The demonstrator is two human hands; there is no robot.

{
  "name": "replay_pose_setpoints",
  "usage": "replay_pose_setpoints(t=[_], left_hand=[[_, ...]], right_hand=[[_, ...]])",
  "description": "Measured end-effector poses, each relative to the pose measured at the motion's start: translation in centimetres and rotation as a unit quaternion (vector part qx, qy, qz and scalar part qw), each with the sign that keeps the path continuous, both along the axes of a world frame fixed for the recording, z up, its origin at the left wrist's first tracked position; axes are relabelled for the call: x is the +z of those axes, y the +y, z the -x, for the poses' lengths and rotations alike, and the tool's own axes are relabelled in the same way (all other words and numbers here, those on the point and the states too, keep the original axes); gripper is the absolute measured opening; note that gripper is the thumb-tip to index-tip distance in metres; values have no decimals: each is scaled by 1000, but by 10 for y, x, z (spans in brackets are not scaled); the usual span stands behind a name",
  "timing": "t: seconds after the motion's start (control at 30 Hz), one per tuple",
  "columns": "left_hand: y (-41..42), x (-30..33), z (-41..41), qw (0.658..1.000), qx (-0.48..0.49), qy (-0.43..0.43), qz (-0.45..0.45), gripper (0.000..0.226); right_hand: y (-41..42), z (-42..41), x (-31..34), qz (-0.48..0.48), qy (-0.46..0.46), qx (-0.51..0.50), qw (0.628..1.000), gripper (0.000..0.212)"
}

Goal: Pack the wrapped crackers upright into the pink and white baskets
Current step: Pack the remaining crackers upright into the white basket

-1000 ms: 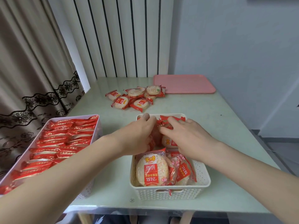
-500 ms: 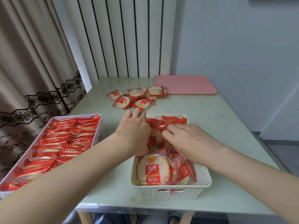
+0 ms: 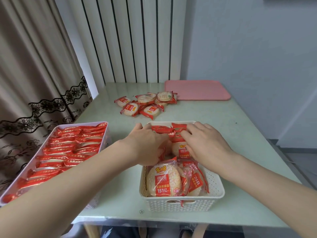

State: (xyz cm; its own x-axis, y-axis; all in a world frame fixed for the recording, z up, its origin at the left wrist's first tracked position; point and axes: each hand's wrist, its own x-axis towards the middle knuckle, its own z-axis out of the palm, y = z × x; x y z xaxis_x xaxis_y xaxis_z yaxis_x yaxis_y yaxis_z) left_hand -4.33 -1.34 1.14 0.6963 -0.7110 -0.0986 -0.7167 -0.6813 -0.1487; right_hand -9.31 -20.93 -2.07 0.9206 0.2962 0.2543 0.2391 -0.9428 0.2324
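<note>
Both of my hands were down in the far half of the white basket (image 3: pixel 181 202), which stood on the desk (image 3: pixel 240 134) just in front of me. My left hand (image 3: pixel 148 145) lay over the wrapped crackers on the left side of the basket, its fingers curled down among the red wrapper tops, though I could not tell whether they actually gripped a packet. My right hand (image 3: pixel 204 143) reached in from the right, fingers bent onto the crimped red ends of the upright crackers (image 3: pixel 169 130) at the far wall; whether it pinched one I could not tell either. The two hands were close together, with only a packet between them.

In the near half of the basket, more crackers (image 3: pixel 163 182) leaned upright with their printed faces toward me. To my left, touching the desk edge, the pink basket (image 3: pixel 107 133) was filled with rows of crackers standing on edge. Beyond the white basket a loose pile of crackers (image 3: pixel 145 104) lay flat on the desk, and a pink tray (image 3: pixel 197 90) sat near the wall behind them.
</note>
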Motion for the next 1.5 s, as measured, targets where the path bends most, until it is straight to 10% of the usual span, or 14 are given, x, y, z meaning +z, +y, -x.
replay_pose_setpoints(t=[0.47,0.97,1.33,1.5], left_hand=[[-1,2,-23,982,-121,-9,142,39],[-3,-5,-20,992,-65,106,18,55],[-17,-29,-37,987,-50,-153,-1,70],[-24,-34,-30,976,2,-212,-56,66]], right_hand=[[2,1,-10,-59,-8,-38,997,46],[6,2,-12,-87,-8,-61,994,32],[13,11,3,-77,-19,-28,996,42],[17,18,21,-140,213,-8,967,25]])
